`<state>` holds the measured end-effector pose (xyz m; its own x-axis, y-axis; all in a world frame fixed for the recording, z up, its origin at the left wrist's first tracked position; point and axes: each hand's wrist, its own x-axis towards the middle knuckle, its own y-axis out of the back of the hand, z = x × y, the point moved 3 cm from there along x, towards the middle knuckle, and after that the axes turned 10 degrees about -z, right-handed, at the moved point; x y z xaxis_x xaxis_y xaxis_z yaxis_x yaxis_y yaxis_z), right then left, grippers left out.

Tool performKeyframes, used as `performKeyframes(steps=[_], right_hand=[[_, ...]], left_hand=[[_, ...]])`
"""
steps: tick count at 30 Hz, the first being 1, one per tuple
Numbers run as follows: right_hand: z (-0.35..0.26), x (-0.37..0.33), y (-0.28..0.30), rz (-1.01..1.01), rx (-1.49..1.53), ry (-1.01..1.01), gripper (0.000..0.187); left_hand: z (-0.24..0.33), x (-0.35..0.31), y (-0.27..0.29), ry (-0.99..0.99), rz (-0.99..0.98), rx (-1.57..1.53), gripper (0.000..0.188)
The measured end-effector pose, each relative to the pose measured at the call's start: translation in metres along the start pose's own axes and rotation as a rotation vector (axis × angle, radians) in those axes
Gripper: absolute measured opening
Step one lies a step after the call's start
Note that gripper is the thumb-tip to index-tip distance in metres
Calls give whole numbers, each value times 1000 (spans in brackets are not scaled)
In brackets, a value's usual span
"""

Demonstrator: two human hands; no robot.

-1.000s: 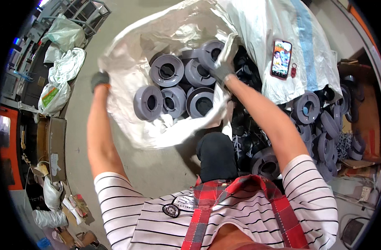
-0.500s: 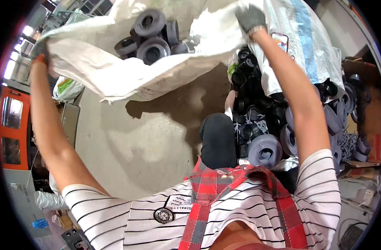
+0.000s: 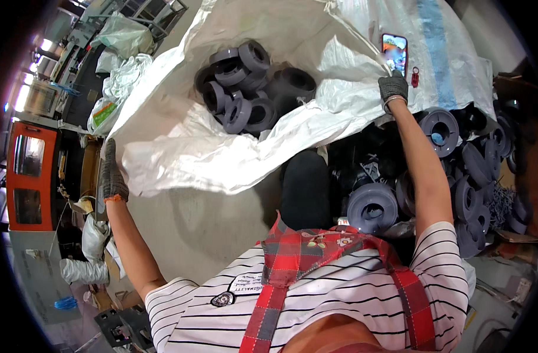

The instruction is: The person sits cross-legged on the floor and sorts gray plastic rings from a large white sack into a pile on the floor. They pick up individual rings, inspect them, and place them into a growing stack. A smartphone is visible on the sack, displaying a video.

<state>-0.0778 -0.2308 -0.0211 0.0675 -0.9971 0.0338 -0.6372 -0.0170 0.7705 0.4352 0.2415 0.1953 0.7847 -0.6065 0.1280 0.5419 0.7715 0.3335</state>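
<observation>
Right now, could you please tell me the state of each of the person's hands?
Left hand: open, fingers straight, at the edge of the white sack.
Right hand: closed, holding the white sack's rim.

Open sack (image 3: 192, 159): held a heap of rings (image 3: 226, 72), beyond its near edge; floor (image 3: 210, 220) extended before that edge. Left hand (image 3: 113, 173) was at the sack's left edge, right hand (image 3: 393, 88) at its right edge. Second sack (image 3: 463, 73): lay to the right, bearing a phone (image 3: 395, 53) toward its left side, with a keyring (image 3: 415, 76) right of the phone. Loose rings (image 3: 474, 163): lay before the second sack's near edge. Bags (image 3: 126, 76): sat left of the open sack.
</observation>
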Motion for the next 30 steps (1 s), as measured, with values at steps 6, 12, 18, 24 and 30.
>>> performKeyframes(steps=[6, 12, 18, 24, 30], right_hand=[[-42, -48, -9, 310, -344, 763, 41], [-96, -176, -47, -519, -639, 1004, 57], [-36, -187, -84, -690, -702, 798, 27], [-10, -206, -98, -414, -663, 901, 28], [-8, -229, -102, -307, -633, 844, 30]], left_hand=[[83, -37, -112, -726, 273, 1415, 76], [71, -41, -264, -327, -1192, 1514, 46], [22, 159, -237, -200, -349, 1248, 70], [12, 168, -308, -423, -327, 1116, 67], [58, 12, -470, -1218, -732, 692, 34]])
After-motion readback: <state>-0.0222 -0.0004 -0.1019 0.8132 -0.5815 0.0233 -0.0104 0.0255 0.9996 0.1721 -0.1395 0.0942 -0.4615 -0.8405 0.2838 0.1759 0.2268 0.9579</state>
